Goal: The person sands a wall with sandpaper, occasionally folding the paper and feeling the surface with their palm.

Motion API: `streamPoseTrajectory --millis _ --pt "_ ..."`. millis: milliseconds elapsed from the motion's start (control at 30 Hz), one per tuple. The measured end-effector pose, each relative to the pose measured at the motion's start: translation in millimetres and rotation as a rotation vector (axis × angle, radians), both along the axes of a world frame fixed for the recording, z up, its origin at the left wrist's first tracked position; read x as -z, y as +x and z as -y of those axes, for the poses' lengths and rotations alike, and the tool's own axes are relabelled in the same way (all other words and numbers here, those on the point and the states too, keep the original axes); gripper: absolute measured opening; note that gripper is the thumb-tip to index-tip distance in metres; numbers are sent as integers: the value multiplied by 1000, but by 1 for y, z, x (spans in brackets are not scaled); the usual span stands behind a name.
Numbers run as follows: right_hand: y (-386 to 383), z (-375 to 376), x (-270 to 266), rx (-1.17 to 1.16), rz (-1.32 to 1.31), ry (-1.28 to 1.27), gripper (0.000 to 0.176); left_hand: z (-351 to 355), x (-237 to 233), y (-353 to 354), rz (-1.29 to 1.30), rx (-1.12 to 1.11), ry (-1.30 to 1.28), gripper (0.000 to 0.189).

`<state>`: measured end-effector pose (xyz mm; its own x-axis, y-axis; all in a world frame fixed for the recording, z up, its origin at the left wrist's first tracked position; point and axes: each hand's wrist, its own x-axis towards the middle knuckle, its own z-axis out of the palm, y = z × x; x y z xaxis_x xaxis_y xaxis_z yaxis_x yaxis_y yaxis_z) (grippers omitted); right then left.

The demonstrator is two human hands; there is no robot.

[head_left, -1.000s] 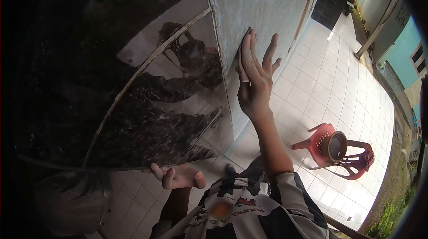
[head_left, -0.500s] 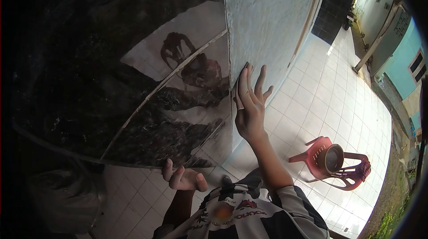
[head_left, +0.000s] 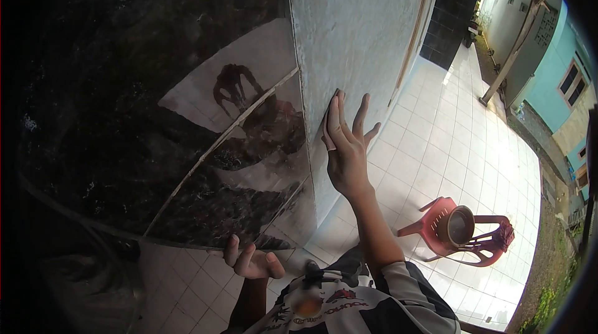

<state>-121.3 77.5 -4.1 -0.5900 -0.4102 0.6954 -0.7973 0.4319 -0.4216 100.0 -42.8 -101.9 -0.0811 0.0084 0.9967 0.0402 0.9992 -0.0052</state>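
The thin flat sheet (head_left: 326, 131) lies against the white plastered wall (head_left: 361, 23), just beside the vertical corner where that wall meets the dark glossy panel (head_left: 174, 122). Only its left edge and upper tip show; the rest is covered.

The right hand (head_left: 346, 150) lies flat over the sheet. Its grip is fully extended: the fingers (head_left: 360, 113) are straight, spread slightly and point upward, and they press the sheet against the wall without curling around it. We cannot tell whether the thumb hooks the sheet's lower edge.

The left hand (head_left: 250, 262) is lower, at the bottom edge of the dark glossy panel. Its grip is half curled, palm up, and holds nothing that we can see. We cannot tell whether the fingertips touch the panel edge.

A black-and-white striped shirt (head_left: 361, 309) fills the bottom of the view. The white tiled floor (head_left: 448, 147) extends to the right of the wall. A red plastic chair (head_left: 430, 225) stands on it, well apart from both hands, and carries a round brown container (head_left: 460, 225) on its seat.
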Motion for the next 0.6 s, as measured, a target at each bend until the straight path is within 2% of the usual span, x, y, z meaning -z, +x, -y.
streamPoseTrajectory --millis 167,433,500,600 --pt "28 -9 15 -120 144 -3 69 -4 -8 -3 0 -1 30 42" --pt "19 -6 3 -90 116 -71 69 -4 -6 3 44 -19 23 44" --pt "20 -9 4 -79 96 28 71 -4 -7 0 29 20 57 43" --pt "5 -8 -1 -41 11 37 74 -4 -4 1 20 -2 47 42"
